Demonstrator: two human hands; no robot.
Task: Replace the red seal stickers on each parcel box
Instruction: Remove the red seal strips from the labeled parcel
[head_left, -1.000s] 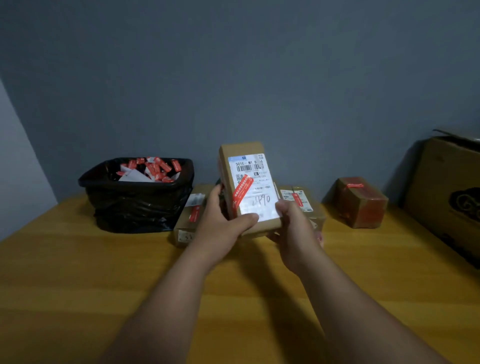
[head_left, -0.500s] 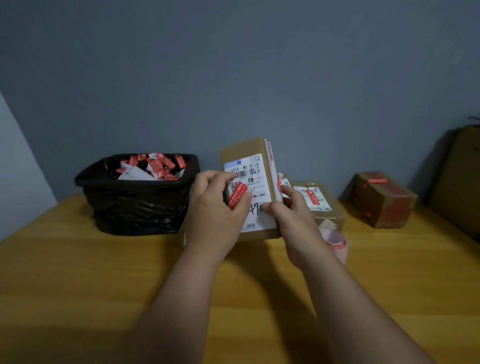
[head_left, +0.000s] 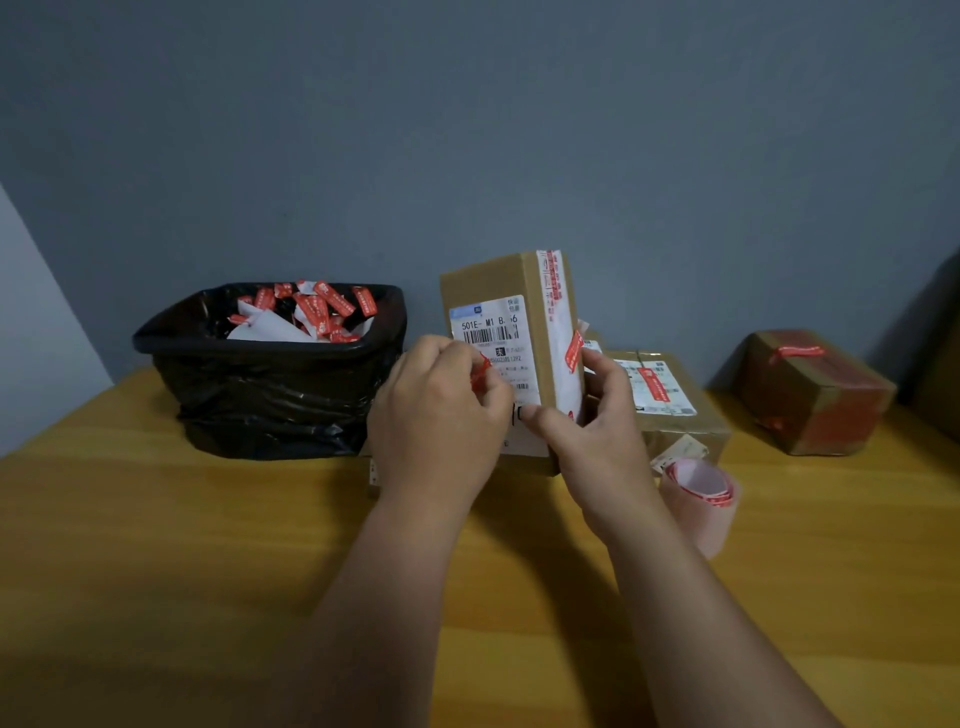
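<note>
Pinching the crumpled red sticker (head_left: 480, 371) in the left hand (head_left: 436, 410) mid-frame, right hand (head_left: 592, 415) gripping the tall box (head_left: 506, 291) upright, black bin (head_left: 270, 374) nearer, left.

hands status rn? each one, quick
Left hand: closed, pinching a red seal sticker peeling off the parcel box.
Right hand: closed on the upright parcel box, steadying it.

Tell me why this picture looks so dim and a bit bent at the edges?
Head view: the light is low and soft, with dark corners and faint shadows under both forearms on the table. The wide lens bows its edges. The label on the parcel box reads partly; finer print is blurred.
</note>
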